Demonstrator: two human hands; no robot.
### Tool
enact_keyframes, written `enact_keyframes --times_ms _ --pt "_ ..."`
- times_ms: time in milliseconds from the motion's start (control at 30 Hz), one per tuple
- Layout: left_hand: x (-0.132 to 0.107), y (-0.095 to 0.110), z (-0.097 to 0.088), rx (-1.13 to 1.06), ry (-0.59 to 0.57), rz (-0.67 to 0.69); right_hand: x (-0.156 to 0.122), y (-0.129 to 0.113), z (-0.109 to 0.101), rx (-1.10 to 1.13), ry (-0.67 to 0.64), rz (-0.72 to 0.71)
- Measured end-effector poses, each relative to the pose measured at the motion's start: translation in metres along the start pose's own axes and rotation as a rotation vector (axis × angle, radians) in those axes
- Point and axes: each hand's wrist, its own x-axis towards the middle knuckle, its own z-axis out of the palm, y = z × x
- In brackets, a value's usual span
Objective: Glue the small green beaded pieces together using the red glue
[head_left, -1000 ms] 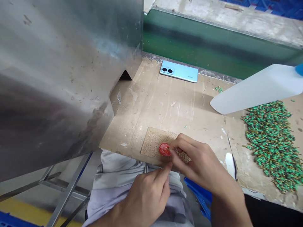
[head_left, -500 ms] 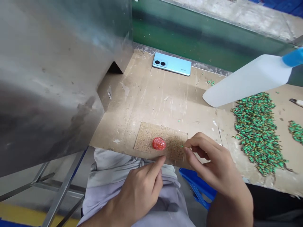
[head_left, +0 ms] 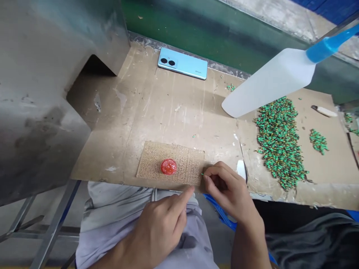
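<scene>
My right hand [head_left: 228, 190] pinches a tiny green piece [head_left: 202, 174] between thumb and forefinger, at the right end of a speckled tan card [head_left: 185, 160]. Close to the card's front edge is my left hand [head_left: 165, 222], its forefinger stretched out toward the right hand and nothing visible in it. The undersides of its other fingers are hidden. A glossy red oval lump [head_left: 168, 166] sits on the card. Farther right lies a heap of small green pieces with yellow and dark parts [head_left: 280, 145].
A white bottle with a blue nozzle [head_left: 266, 82] leans over the heap. A light-blue phone [head_left: 182, 65] lies at the back of the cardboard-covered table [head_left: 112, 149]. Smaller green clusters [head_left: 318, 141] and a white-handled tool [head_left: 324, 111] are at right. A metal housing [head_left: 42, 93] stands left.
The view has shifted, so the table things appear farther left. Relative to the card, both hands have moved right. The right hand still pinches the green piece.
</scene>
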Motion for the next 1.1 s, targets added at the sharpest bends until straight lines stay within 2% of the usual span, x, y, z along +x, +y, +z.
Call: enact_keyframes --times_ms 167,400,1100 --pt "0.0057 0.0013 0.0081 0.083 -0.035 0.013 0.0043 -0.0028 0.0005 -0.048 -0.022 -0.014" --pt "0.002 -0.0015 0.0083 0.078 -0.055 -0.01 0.005 -0.0031 0.0021 -0.113 -0.017 -0.015" --pt "0.0026 -0.0051 0.0091 0.059 -0.043 -0.004 0.0014 0.0005 -0.0014 -0.049 -0.058 -0.028"
